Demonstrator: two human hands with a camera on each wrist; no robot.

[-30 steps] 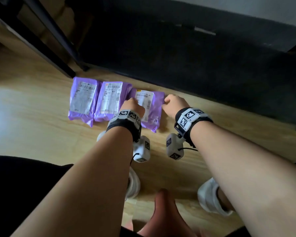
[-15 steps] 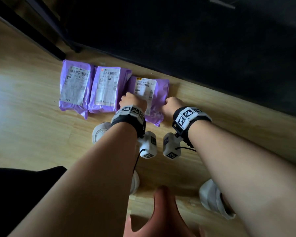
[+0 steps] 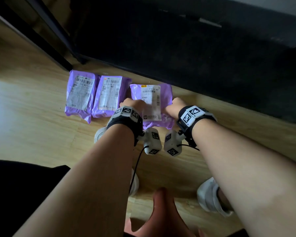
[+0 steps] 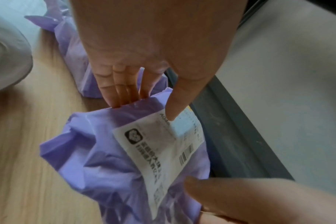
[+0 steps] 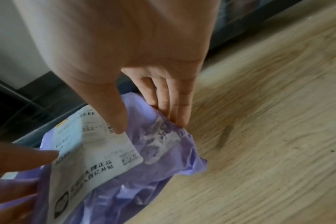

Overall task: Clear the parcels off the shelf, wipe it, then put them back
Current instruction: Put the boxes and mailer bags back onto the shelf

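Observation:
Three purple parcels with white labels lie in a row on the wooden floor in front of the dark low shelf (image 3: 186, 53). The left parcel (image 3: 80, 93) and the middle parcel (image 3: 109, 95) lie untouched. Both hands hold the right parcel (image 3: 150, 100) by its sides. My left hand (image 3: 132, 104) pinches its left edge, thumb on the label and fingers tucked under (image 4: 148, 109). My right hand (image 3: 175, 106) pinches the right edge the same way (image 5: 147, 125). The wrist views show the parcel (image 4: 109, 151) (image 5: 163, 151) crumpled at both grips.
Black frame legs (image 3: 46, 31) of a rack stand at the upper left. My white shoes (image 3: 210, 195) (image 3: 99, 134) and a bare knee (image 3: 162, 211) are close below the hands. Wooden floor (image 3: 32, 125) stretches to the left.
Both hands have slid from the top of the right parcel to its side edges and gripped it. That parcel now sits a little apart from the middle one.

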